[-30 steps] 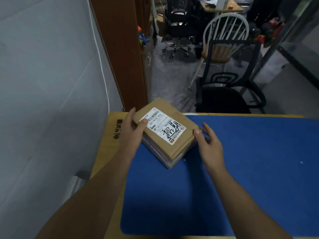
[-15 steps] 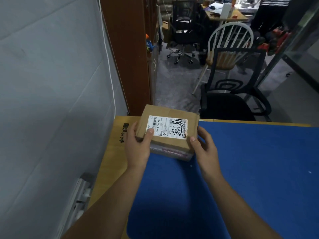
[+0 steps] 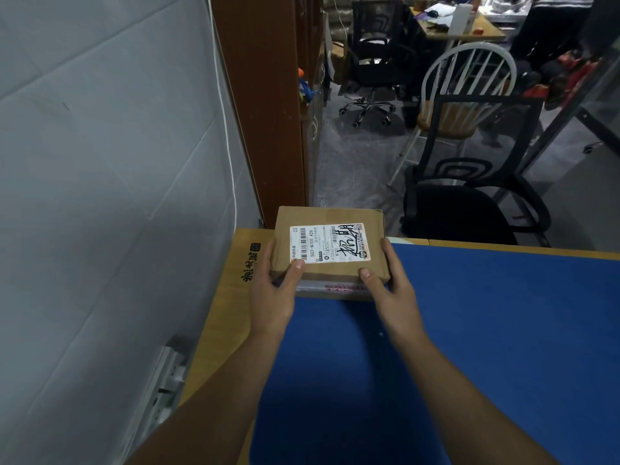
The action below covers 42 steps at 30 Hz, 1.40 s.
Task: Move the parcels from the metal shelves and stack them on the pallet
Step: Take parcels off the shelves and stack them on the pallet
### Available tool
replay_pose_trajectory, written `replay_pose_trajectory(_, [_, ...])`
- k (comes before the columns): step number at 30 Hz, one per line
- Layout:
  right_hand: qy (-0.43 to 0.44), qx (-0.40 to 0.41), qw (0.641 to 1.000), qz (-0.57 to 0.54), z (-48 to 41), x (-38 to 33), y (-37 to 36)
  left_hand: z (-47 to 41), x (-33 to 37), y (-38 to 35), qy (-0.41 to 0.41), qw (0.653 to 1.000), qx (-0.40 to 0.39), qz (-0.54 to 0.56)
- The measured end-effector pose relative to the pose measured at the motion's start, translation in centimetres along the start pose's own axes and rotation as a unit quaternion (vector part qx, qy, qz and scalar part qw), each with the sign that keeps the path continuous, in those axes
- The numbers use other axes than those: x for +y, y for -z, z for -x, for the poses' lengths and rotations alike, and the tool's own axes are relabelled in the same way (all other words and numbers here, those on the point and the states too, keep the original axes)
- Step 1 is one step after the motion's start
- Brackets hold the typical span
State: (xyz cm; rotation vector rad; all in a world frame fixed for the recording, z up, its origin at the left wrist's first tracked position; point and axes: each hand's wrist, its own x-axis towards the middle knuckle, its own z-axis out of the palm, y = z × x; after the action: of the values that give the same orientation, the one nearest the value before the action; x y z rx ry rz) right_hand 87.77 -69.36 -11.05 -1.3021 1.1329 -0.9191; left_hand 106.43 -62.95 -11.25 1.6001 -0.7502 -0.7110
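The left hand [image 3: 273, 293] and the right hand [image 3: 391, 290] each have a grip clamped on the brown parcel [image 3: 330, 250], thumbs on top. The parcel is over the far left corner of the tabletop [image 3: 231, 297]; a black chair [image 3: 463, 209] stands beyond.

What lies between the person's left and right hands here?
The head view shows the cardboard parcel, label up, filling that stretch: the left hand grips its left edge and the right hand grips its right edge.
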Motion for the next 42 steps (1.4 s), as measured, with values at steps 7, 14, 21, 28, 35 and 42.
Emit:
replay_pose_trajectory(7, [0.003, 0.0, 1.0, 0.011, -0.5, -0.3, -0.2, -1.1, -0.1, 0.0, 0.013, 1.0, -0.006, -0.016])
replay_pose_trajectory(14, [-0.001, -0.006, 1.0, 0.017, -0.6, -0.3, -0.1, -1.1, 0.2, 0.1, 0.022, 0.999, -0.01, -0.021])
replay_pose_trajectory(21, [0.0, -0.003, 1.0, 0.022, -0.3, -0.3, 0.2, -1.2, 0.3, 0.1, 0.025, 0.999, -0.011, -0.024])
replay_pose_trajectory(28, [0.006, 0.0, 0.999, 0.032, -0.3, -0.5, 0.6, -0.6, 1.3, 0.2, 0.008, 0.999, 0.006, -0.039])
replay_pose_trajectory(35, [0.05, 0.006, 0.997, 0.057, -0.4, -1.7, 1.6, 1.3, 4.5, 0.8, -0.075, 0.988, 0.046, -0.127])
replay_pose_trajectory(42, [0.1, 0.015, 0.991, 0.083, 1.7, -3.9, 2.8, 4.0, 7.3, -0.1, -0.151, 0.975, 0.035, -0.161])
